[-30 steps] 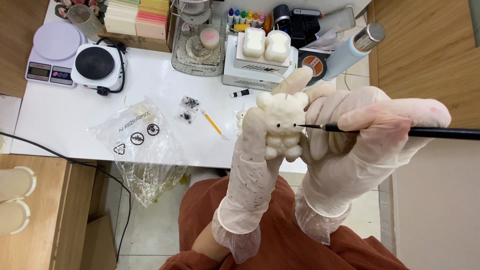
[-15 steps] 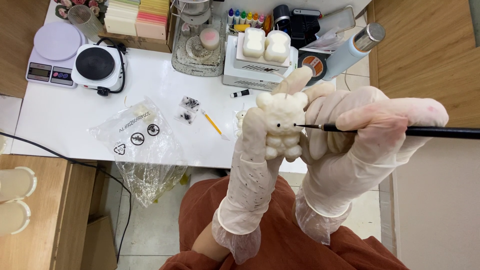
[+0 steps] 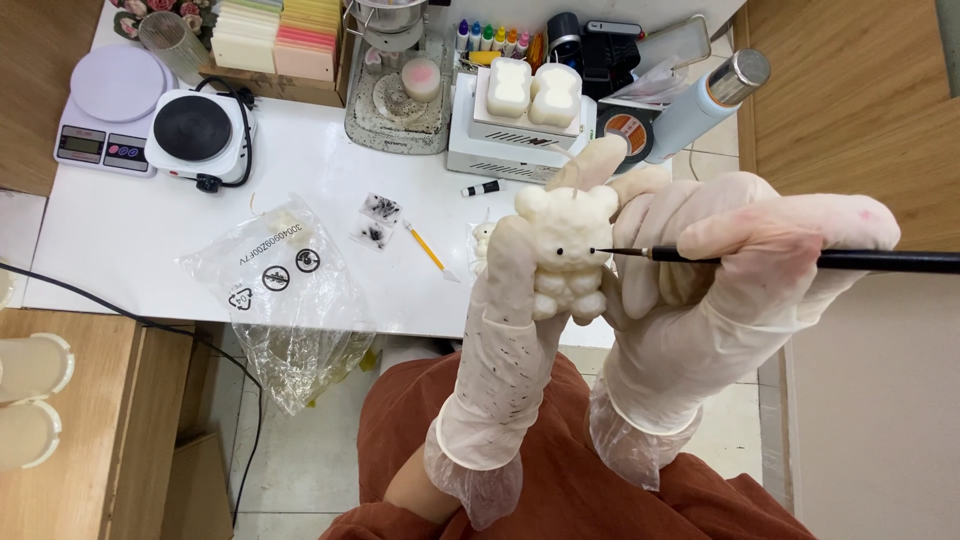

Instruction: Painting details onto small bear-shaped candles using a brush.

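Left hand, gloved, fingers clamped round a small cream bear-shaped candle, held up above the worktop edge. Bear upright, long axis vertical, head up with two round ears and a thin wick on top, face toward camera, one black dot eye done, paws bunched low by the left fingertips. Right hand, gloved, fingers pinched shut on a thin black brush; brush lies horizontal, tip pointing left, touching the bear's face just right of the left fingers. Behind the fingers on the worktop: clear plastic bag, yellow pencil, hot plate, digital scale, two more bear candles on a white box.
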